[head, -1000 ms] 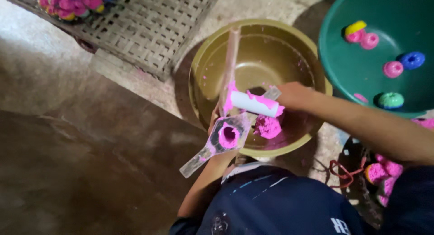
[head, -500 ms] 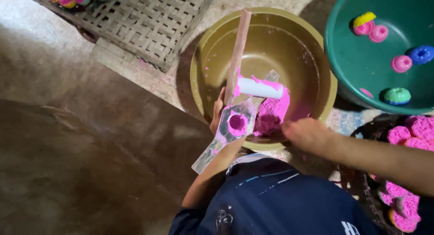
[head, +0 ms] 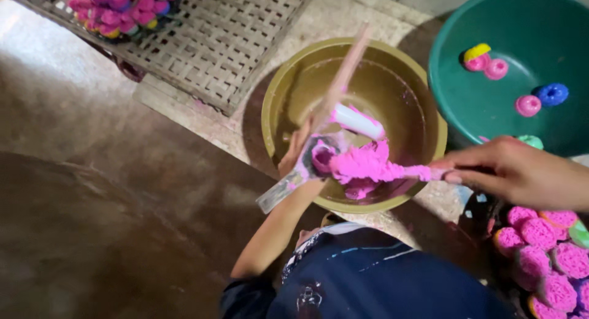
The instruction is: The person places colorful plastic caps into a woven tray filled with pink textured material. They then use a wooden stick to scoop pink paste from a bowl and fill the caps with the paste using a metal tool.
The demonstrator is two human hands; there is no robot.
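Here I see the olive bowl [head: 423, 126] at the centre, its rim just beside the green basin [head: 454, 104] on the right and near the corner of the woven tray [head: 227, 43] on the upper left. Open floor [head: 92, 172] spreads wide to the left and below; the right side is crowded, with pink rings [head: 540, 233] piled at the lower right just under my right forearm.

My left hand [head: 294, 156] sits over the near-left rim of the bowl, its grip clenched around a metal mould [head: 300, 169] whose flat handle juts out down-left past the rim. The cup of the mould is filled with pink paste [head: 368, 162].

My right hand [head: 509, 172] comes in from the right, outside the bowl's rim, fingers pinched on the end of a paste-coated tool [head: 423, 172] that reaches across the rim to the mould; the paste mass lies between the two hands, touching the mould.

A white tube [head: 359, 121] and a long stick [head: 343, 80] lie in the bowl behind the mould. A few coloured rings [head: 527, 105] rest in the basin.
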